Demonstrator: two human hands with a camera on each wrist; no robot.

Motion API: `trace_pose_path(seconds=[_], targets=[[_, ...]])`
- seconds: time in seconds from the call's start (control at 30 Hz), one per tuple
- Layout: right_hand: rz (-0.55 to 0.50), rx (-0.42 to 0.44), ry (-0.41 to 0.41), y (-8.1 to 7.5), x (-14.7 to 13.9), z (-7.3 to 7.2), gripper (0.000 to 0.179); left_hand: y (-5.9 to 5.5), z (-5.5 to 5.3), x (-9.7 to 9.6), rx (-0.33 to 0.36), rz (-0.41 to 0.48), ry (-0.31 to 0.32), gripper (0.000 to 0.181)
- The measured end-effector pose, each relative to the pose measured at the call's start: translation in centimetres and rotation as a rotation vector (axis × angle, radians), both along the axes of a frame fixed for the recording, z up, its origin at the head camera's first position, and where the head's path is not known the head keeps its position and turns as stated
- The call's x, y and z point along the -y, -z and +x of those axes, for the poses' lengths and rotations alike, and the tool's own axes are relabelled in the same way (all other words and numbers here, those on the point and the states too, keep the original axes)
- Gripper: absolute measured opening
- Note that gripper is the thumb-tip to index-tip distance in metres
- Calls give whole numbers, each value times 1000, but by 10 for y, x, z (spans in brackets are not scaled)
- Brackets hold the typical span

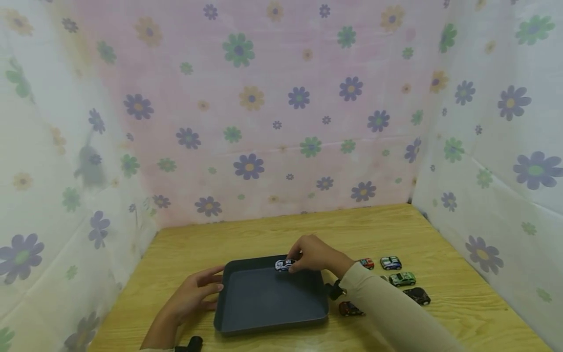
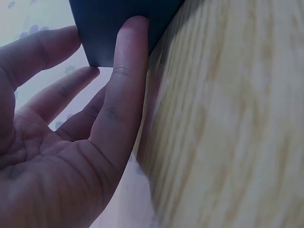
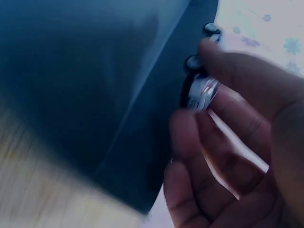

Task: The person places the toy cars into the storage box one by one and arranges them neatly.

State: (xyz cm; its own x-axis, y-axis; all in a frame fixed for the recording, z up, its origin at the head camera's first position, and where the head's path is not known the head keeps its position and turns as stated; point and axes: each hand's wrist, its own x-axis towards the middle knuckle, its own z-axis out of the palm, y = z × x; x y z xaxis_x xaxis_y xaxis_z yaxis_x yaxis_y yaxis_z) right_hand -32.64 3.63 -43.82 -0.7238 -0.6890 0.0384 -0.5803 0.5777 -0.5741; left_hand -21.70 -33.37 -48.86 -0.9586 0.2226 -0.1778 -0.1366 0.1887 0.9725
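Observation:
A dark grey square tray (image 1: pixel 270 298) with raised walls lies on the wooden table. My right hand (image 1: pixel 313 254) pinches a small white toy car (image 1: pixel 283 265) with dark markings over the tray's far side, near the back wall. In the right wrist view the toy car (image 3: pixel 202 92) sits between thumb and fingertips, its wheels turned toward the tray's inside. My left hand (image 1: pixel 193 296) is at the tray's left wall. The left wrist view shows that hand's thumb (image 2: pixel 130 61) laid straight against the outside of the tray (image 2: pixel 102 33), other fingers spread beside it.
Right of the tray, partly behind my right forearm, stand several toy cars: a white-and-blue one (image 1: pixel 391 263), a green one (image 1: pixel 402 279), a black one (image 1: pixel 418 296), a red one (image 1: pixel 366 263) and a dark red one (image 1: pixel 350 308). Flowered cloth (image 1: pixel 281 112) walls the table in.

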Motion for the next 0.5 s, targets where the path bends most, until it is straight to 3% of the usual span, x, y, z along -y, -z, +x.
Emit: trace_pose_path(seconds=[0.5], targets=[[14,2,-21,10,29,0,20,2,-1,1,0,1,-4,66]])
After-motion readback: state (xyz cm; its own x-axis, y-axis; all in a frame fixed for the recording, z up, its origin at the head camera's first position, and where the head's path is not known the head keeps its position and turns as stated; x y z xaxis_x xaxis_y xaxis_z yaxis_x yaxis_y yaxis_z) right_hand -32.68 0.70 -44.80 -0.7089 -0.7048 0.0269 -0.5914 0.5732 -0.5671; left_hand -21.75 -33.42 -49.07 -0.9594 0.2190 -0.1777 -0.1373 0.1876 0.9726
